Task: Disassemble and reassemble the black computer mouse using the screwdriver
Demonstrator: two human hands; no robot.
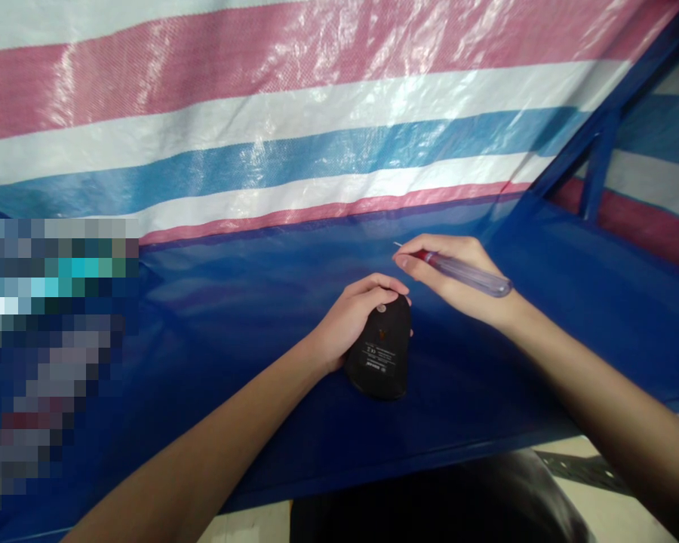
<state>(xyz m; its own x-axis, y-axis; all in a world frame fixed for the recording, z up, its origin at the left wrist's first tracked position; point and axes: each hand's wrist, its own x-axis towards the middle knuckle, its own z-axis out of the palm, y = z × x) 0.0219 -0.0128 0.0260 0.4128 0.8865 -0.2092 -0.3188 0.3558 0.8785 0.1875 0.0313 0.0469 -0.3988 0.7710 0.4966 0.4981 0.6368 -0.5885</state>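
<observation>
A black computer mouse point(380, 354) lies upside down on the blue table point(231, 339), its label facing up. My left hand point(354, 317) is closed around its left side and top edge, holding it in place. My right hand point(453, 268) hovers just above and to the right of the mouse, fingers pinched on a small screwdriver point(464, 273) with a clear handle and a red collar. The thin metal tip points left, past my fingertips, and hangs above the table, clear of the mouse.
A striped pink, white and blue tarp point(317, 113) hangs behind the table. A blue metal frame point(600, 143) slants at the right. A blurred patch point(56, 354) covers the left side of the table. The table's front edge runs near my body.
</observation>
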